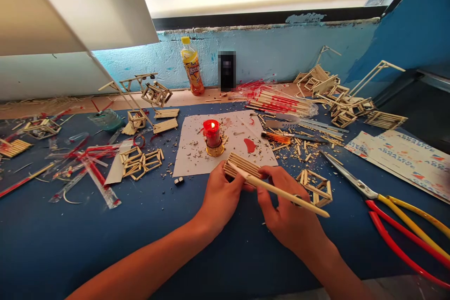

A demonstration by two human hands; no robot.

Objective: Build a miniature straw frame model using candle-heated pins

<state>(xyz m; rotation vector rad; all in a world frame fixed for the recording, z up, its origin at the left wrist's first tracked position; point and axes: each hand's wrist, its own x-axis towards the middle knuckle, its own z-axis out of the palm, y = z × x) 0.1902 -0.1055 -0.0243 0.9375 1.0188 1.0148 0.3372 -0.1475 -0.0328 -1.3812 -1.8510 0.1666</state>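
Observation:
A small slatted panel point(246, 163) of thin wooden sticks is tilted between my two hands. My left hand point(218, 197) is closed on its left end, with the thumb on top. My right hand point(293, 211) is closed at its right side, thumb and index finger by the edge. A longer pale wooden stick point(286, 193) lies slantwise over the panel, its near end reaching across my right hand. Just beyond the panel, a lit red candle point(212, 134) stands in a gold base on a white sheet point(193, 164). A box-shaped stick frame point(318, 190) is partly hidden behind my right hand.
Large scissors point(372, 194) with red and yellow handles lie at right beside printed sheets point(401, 159). Stick models point(351, 105) stand at back right, another point(137, 112) at left. A bottle point(192, 68) leans by the wall. Stick scraps and plastic wrappers point(94, 168) litter the blue table point(158, 225).

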